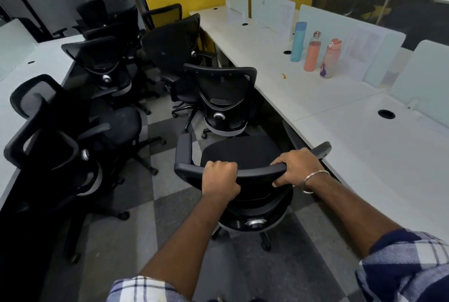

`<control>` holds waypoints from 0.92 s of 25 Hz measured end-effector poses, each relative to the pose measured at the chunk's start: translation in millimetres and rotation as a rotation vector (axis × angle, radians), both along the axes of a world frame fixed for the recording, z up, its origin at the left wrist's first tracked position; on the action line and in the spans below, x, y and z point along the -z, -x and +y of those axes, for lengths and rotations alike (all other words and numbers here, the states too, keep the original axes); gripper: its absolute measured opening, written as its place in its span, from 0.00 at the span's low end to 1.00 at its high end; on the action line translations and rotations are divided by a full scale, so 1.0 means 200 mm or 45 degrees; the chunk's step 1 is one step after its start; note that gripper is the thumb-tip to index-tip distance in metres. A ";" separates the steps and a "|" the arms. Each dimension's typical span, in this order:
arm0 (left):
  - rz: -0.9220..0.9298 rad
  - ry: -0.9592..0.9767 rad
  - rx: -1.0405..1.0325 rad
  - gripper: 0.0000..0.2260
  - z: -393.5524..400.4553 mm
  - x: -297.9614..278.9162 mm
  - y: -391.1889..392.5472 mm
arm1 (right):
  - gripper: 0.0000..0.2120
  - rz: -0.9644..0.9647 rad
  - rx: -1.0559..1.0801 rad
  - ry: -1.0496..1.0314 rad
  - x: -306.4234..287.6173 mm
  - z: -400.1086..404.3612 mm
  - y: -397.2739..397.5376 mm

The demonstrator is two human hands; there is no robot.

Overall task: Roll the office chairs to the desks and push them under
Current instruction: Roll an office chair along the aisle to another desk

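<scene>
Step in hand: rolling. The left hand (222, 175) and right hand (297, 168) both grasp the backrest top rail of the near office chair (243, 153), which stands in the aisle beside the right desk (364, 156). Next move: turn it toward the desk edge and push under. Obstruction: another chair (224, 97) stands just beyond; three water bottles (313, 51) stand on the desk.

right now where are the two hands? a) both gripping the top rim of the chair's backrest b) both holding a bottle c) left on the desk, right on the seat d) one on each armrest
a: the left hand and right hand both curl round the top rim of the chair backrest, beside the white desk.
</scene>
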State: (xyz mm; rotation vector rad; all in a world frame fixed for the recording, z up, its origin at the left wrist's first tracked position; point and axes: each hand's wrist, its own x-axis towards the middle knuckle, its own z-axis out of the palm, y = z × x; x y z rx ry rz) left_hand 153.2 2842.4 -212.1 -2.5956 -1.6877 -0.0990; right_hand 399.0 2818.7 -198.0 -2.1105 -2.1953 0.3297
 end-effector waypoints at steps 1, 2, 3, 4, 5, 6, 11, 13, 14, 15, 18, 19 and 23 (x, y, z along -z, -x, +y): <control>-0.001 0.002 0.004 0.08 -0.06 0.00 -0.01 | 0.27 0.010 0.004 0.006 0.00 -0.06 -0.01; -0.002 0.003 0.009 0.08 -0.12 0.00 -0.01 | 0.27 0.007 0.004 0.012 -0.01 -0.12 -0.01; -0.004 0.008 0.013 0.08 -0.18 0.00 -0.01 | 0.27 -0.006 0.003 0.015 -0.01 -0.18 0.00; -0.011 0.010 0.017 0.08 -0.24 -0.01 0.00 | 0.28 -0.021 0.003 0.011 -0.01 -0.25 0.01; -0.016 0.014 0.023 0.08 -0.31 -0.01 0.01 | 0.28 -0.027 0.010 0.002 -0.02 -0.33 0.02; -0.021 0.014 0.031 0.08 -0.36 -0.01 0.02 | 0.27 -0.025 0.025 -0.013 -0.01 -0.41 0.04; -0.073 0.010 0.082 0.09 -0.68 -0.01 0.11 | 0.26 -0.078 0.084 -0.083 0.02 -0.84 0.15; -0.076 0.023 0.086 0.10 -0.84 -0.01 0.15 | 0.26 -0.085 0.094 -0.077 0.02 -1.02 0.19; -0.073 0.020 0.090 0.10 -0.93 0.00 0.16 | 0.26 -0.087 0.100 -0.078 0.02 -1.13 0.20; -0.069 0.024 0.095 0.10 -1.02 0.00 0.17 | 0.26 -0.087 0.102 -0.079 0.02 -1.23 0.21; -0.084 0.038 0.095 0.10 -1.29 0.00 0.19 | 0.27 -0.092 0.080 -0.079 0.03 -1.49 0.23; -0.086 0.043 0.082 0.10 -1.37 -0.01 0.20 | 0.27 -0.095 0.082 -0.084 0.02 -1.57 0.23; -0.116 0.031 0.053 0.11 -1.77 -0.01 0.19 | 0.26 -0.073 0.029 -0.096 0.02 -1.92 0.21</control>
